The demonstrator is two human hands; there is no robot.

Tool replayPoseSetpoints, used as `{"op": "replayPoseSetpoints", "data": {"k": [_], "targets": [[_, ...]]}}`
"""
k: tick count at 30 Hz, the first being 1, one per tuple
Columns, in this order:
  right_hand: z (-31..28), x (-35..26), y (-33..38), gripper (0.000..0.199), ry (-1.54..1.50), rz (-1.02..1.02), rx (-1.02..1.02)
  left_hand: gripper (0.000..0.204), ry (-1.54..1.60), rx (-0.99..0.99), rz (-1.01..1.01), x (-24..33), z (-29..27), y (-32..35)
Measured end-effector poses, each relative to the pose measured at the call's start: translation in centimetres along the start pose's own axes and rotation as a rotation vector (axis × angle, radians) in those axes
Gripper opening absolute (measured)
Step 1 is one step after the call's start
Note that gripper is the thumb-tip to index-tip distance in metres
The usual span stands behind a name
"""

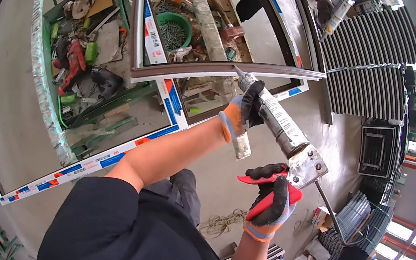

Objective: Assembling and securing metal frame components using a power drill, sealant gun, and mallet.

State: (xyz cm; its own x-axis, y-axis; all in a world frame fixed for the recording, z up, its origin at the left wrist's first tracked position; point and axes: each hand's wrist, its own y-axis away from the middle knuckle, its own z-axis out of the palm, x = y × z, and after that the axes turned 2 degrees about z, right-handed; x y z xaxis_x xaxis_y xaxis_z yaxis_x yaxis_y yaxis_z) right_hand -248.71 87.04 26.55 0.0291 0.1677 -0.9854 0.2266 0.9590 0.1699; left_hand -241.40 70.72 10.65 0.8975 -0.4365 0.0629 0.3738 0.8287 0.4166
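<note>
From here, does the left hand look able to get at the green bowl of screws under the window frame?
Probably not. The left hand is wrapped round the caulking gun's tube, and the green bowl lies on the table under the framed pane, which looks to cover it from above.

left hand [240, 114] grips caulking gun [279, 127] barrel | right hand [272, 203] squeezes red trigger | nozzle touching window frame [217, 71]

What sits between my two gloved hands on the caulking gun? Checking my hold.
In the head view, only the gun's bare metal barrel spans between left hand and right hand.
</note>
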Motion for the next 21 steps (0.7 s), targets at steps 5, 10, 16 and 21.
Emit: {"op": "replayPoseSetpoints", "data": {"k": [5,10,16,21], "targets": [[2.5,-0.2,2.1,0.028,0.0,-0.017,-0.031,0.054,0.04,-0.021,0.036,1.6,-1.2,2.4],[3.9,0.2,3.8,0.028,-0.006,-0.01,-0.062,0.05,0.058,-0.004,0.041,3.5,-2.4,4.8],[5.9,0.5,5.8,0.027,0.008,-0.017,-0.102,0.04,0.099,-0.028,0.038,5.1,-5.0,6.2],[7.6,0.2,7.3,0.028,-0.027,0.006,-0.108,0.048,0.119,-0.046,0.043,6.4,-5.6,8.4]]}}
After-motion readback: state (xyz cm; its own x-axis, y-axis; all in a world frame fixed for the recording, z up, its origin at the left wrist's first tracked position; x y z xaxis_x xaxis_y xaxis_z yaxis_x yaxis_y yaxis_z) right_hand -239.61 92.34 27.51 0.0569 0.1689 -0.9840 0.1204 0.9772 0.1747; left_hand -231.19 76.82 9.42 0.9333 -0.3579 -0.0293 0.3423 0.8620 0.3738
